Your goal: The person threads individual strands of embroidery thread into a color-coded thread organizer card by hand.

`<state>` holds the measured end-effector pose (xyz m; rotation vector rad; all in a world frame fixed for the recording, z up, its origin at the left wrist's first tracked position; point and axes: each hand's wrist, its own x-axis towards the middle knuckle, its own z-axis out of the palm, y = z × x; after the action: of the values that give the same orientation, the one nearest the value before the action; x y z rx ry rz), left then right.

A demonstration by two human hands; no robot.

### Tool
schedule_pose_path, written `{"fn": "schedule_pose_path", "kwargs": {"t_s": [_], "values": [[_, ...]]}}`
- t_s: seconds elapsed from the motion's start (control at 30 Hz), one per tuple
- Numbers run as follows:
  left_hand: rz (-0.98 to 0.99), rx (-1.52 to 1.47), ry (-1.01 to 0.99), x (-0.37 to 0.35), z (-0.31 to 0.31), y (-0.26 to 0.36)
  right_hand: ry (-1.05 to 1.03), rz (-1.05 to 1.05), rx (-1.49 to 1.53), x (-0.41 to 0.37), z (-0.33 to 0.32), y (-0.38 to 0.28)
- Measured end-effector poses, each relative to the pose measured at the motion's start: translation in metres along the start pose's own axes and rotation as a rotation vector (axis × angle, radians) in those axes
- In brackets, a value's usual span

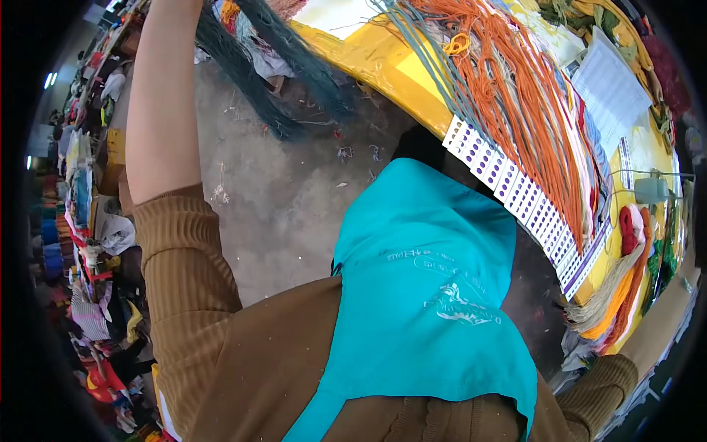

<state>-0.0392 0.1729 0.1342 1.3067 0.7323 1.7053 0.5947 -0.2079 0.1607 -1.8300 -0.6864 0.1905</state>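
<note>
My left forearm [163, 96] reaches up past the top edge, so my left hand is out of frame. Beside it, dark teal yarn [254, 81] hangs in two long strands over the floor; whether my hand holds it cannot be seen. On the far right my right forearm [666, 324] runs up along the table side, and its hand is lost at the dark image edge. Nearest to that arm hang bundles of beige yarn [604, 295] and orange yarn [632, 295]. Long orange threads [526, 103] lie across the yellow table [368, 51].
White cards with rows of dark holes [515, 195] line the table edge. A printed sheet [611, 81] lies farther back. My turquoise apron [427, 295] fills the middle. Thread scraps [345, 153] dot the concrete floor [287, 199]. Shelves with coloured bundles [55, 228] stand at left.
</note>
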Motion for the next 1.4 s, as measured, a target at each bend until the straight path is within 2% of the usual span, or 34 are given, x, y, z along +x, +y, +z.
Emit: {"fn": "schedule_pose_path", "kwargs": {"t_s": [0.03,0.13,0.27,0.37,0.4,0.47,0.5,0.53,0.6,0.63,0.67,0.7,0.73,0.77,0.8,0.87,0.93,1.0,1.03,1.13,1.17,1.27,1.3,1.4], "values": [[0.082,0.171,-0.033,-0.01,0.001,-0.002,0.011,0.01,0.009,0.003,-0.001,0.004],[0.154,0.555,-0.026,-0.016,0.005,-0.003,-0.031,0.011,0.079,0.017,-0.004,0.017],[0.35,0.328,-0.216,-0.037,0.026,0.01,-0.122,-0.029,0.071,0.009,0.003,0.013],[-0.113,-0.281,-0.134,-0.062,0.01,-0.025,-0.128,-0.048,-0.005,-0.016,0.02,-0.004],[-0.238,-0.371,-0.1,-0.035,-0.022,-0.05,-0.107,-0.075,-0.033,-0.016,0.023,-0.004],[-0.143,-0.171,-0.15,-0.045,-0.025,-0.057,-0.062,-0.123,-0.097,-0.017,0.027,-0.002],[-0.066,-0.009,-0.189,-0.053,-0.022,-0.057,-0.196,-0.1,-0.169,-0.03,0.03,-0.014],[0.017,0.151,-0.216,-0.062,-0.018,-0.057,-0.22,-0.178,-0.218,-0.039,0.037,-0.018],[0.275,0.571,-0.318,-0.074,0.006,-0.056,-0.251,-0.332,-0.319,-0.039,0.05,-0.014],[0.446,0.755,-0.402,-0.078,0.016,-0.054,-0.219,-0.356,-0.267,-0.025,0.059,0.001],[0.51,0.838,-0.43,-0.09,0.035,-0.046,-0.237,-0.4,-0.322,-0.025,0.062,0.006],[0.262,0.535,-0.393,-0.105,0.055,-0.049,-0.252,-0.445,-0.374,-0.025,0.065,0.012],[0.097,0.34,-0.467,-0.117,0.069,-0.052,-0.33,-0.502,-0.529,-0.043,0.08,-0.001],[-0.076,0.154,-0.507,-0.128,0.083,-0.055,-0.445,-0.573,-0.521,-0.049,0.091,-0.002],[-0.156,0.077,-0.652,-0.136,0.091,-0.056,-0.566,-0.644,-0.508,-0.055,0.101,-0.003],[-0.187,0.116,-0.746,-0.165,0.123,-0.063,-0.784,-0.556,-0.49,-0.074,0.12,-0.016],[-0.301,0.049,-0.87,-0.188,0.149,-0.074,-0.842,-0.729,-0.25,-0.086,0.147,-0.009],[-0.419,-0.09,-0.982,-0.208,0.175,-0.075,-0.829,-0.561,-0.165,-0.106,0.165,-0.012],[-0.441,-0.055,-1.036,-0.218,0.188,-0.074,-0.86,-0.496,-0.214,-0.113,0.17,-0.016],[-0.458,-0.006,-1.132,-0.244,0.216,-0.086,-0.886,-0.575,-0.235,-0.127,0.185,-0.014],[-0.455,0.001,-1.152,-0.249,0.222,-0.091,-0.908,-0.575,-0.151,-0.13,0.19,-0.006],[-0.602,0.043,-1.149,-0.255,0.231,-0.099,-0.857,-0.493,-0.107,-0.135,0.192,0.01],[-0.595,0.077,-1.167,-0.253,0.229,-0.102,-0.873,-0.36,-0.188,-0.137,0.188,0.008],[-0.497,0.155,-1.194,-0.255,0.219,-0.108,-0.539,-0.942,-0.102,-0.131,0.205,0.057]]}}
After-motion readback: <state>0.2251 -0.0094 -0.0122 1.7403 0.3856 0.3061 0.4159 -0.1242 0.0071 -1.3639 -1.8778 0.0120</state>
